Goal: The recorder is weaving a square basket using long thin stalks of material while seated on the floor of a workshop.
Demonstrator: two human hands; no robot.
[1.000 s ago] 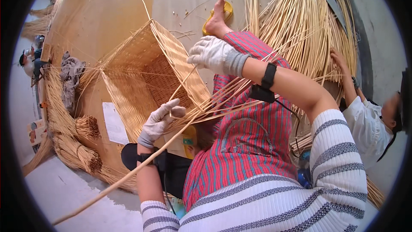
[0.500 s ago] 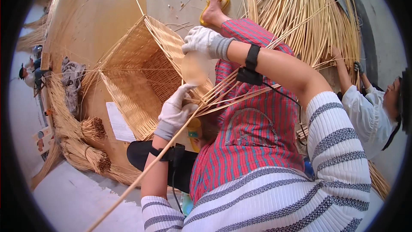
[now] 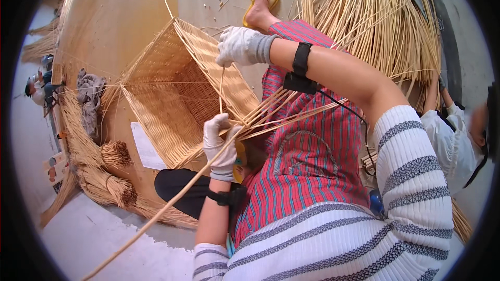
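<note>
A square wicker basket (image 3: pixel 156 117) lies tipped in front of me, its woven inside showing. My right hand (image 3: pixel 242 47), in a white glove, is closed on the upper end of a thin wicker strand (image 3: pixel 222 89) beside the basket's right wall. That strand runs down to my left hand (image 3: pixel 220 148), also gloved, whose fingers are closed at the basket's near right corner. A long, thicker wicker rod (image 3: pixel 156 217) slants from this corner past the left hand to the lower left. Several loose rods (image 3: pixel 281 106) fan out from the same corner across my red striped apron (image 3: pixel 312 161).
A large spread of wicker rods (image 3: pixel 375 26) lies at the upper right, beside a co-worker's white sleeve (image 3: pixel 440 135). Tied wicker bundles (image 3: pixel 104 182), a grey cloth (image 3: pixel 90 99) and a paper sheet (image 3: pixel 146 145) are on the left. A yellow slipper (image 3: pixel 272 0) is under a bare foot.
My left hand has moved right and down, nearer the corner. My right hand has shifted slightly left. The strand now shows stretched between them. The co-worker's arms have moved.
</note>
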